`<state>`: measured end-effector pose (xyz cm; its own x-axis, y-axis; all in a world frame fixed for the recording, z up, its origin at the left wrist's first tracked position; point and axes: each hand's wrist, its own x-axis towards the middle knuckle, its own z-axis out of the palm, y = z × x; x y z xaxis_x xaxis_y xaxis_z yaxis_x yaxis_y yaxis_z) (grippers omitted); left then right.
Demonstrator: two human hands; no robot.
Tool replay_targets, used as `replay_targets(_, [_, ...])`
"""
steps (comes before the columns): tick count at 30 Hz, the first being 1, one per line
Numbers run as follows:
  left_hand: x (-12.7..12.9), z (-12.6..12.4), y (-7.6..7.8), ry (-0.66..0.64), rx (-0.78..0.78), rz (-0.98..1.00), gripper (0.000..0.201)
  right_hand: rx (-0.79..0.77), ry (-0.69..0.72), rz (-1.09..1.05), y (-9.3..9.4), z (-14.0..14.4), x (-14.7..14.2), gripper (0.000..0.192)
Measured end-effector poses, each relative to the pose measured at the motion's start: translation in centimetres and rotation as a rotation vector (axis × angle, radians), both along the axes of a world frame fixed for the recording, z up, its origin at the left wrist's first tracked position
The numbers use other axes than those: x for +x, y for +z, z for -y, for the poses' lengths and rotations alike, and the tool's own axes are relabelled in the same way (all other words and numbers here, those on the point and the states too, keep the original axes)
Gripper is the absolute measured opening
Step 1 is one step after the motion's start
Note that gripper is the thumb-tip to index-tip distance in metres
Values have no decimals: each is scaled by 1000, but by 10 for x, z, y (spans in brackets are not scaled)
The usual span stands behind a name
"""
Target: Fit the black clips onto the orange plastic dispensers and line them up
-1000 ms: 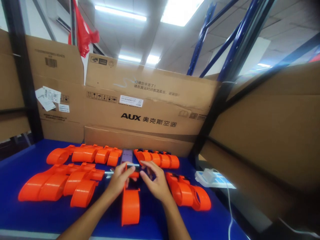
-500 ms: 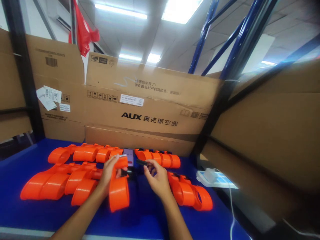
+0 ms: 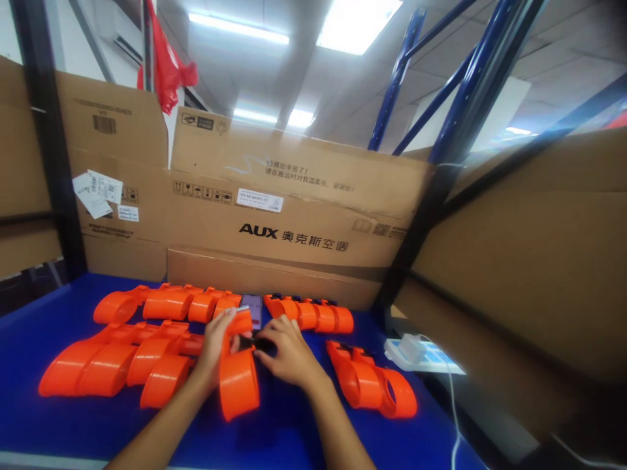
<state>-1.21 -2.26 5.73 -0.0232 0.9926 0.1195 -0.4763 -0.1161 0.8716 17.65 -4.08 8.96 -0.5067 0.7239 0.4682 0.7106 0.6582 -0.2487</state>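
Orange plastic, glossy and apparently thin-walled, makes up the part (image 3: pixel 240 385) held between the hands at the middle of the worktop (image 3: pixel 274 440), its round loop hanging on the near side. It should be light and fairly stiff, with a little spring in the loop; the smooth outer curve may slip under the fingers, and a hard squeeze there could flex it, so the narrower far end looks the better place to take hold. The left hand (image 3: pixel 214 346) has its grip closed around that end from the left. The right hand (image 3: pixel 289 352) pinches a dark piece (image 3: pixel 266 345) just right of the part; whether the two are joined cannot be told, since the fingers cover the spot. Beyond the hands a phone (image 3: pixel 252 308) lies on the far side. Similar orange pieces surround this: a far left row (image 3: pixel 166 303), a near left group (image 3: pixel 102 371), a far right row (image 3: pixel 314 315) and a near right cluster (image 3: pixel 367 385), the right-hand ones with dark bits on their far ends. Farther right sits a power strip (image 3: pixel 438 361), and a carton (image 3: pixel 294 267) stands along the far edge.
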Motion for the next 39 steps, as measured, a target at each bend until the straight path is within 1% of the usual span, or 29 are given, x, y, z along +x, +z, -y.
replay_targets(2, [3, 2, 0, -9, 32, -48, 42, 4, 0, -96, -1, 0, 3, 14])
replay_targets(5, [8, 7, 0, -55, 61, -115, 40, 11, 1, -340, -4, 1, 5, 19])
replay_targets(7, [11, 10, 0, -123, 79, -177, 40, -16, 6, -495, -7, 2, 4, 23])
replay_targets(9, [14, 13, -1, -212, 100, -239, 40, -67, 27, -577, -10, 2, 0, 25])
replay_targets(12, [16, 17, -1, -281, 125, -279, 38, -124, 47, -618, -13, 1, -4, 21])
replay_targets(16, [17, 24, 6, -287, 184, -265, 38, -153, 28, -687, -12, 0, -3, 25])
replay_targets(20, [20, 28, 11, -285, 239, -220, 40, -148, 21, -740, -11, -1, 0, 27])
replay_targets(26, [20, 22, 7, -251, 221, -243, 38, -146, 16, -772, -10, -1, 0, 26])
replay_targets(32, [15, 22, 10, -191, 242, -262, 35, -150, -5, -790, -10, -2, 3, 25])
replay_targets(35, [14, 22, 10, -169, 192, -265, 37, -158, -7, -808, -11, -3, 5, 26])
replay_targets(39, [11, 18, 6, -175, 126, -228, 43, -164, -10, -836, -13, -5, 8, 28])
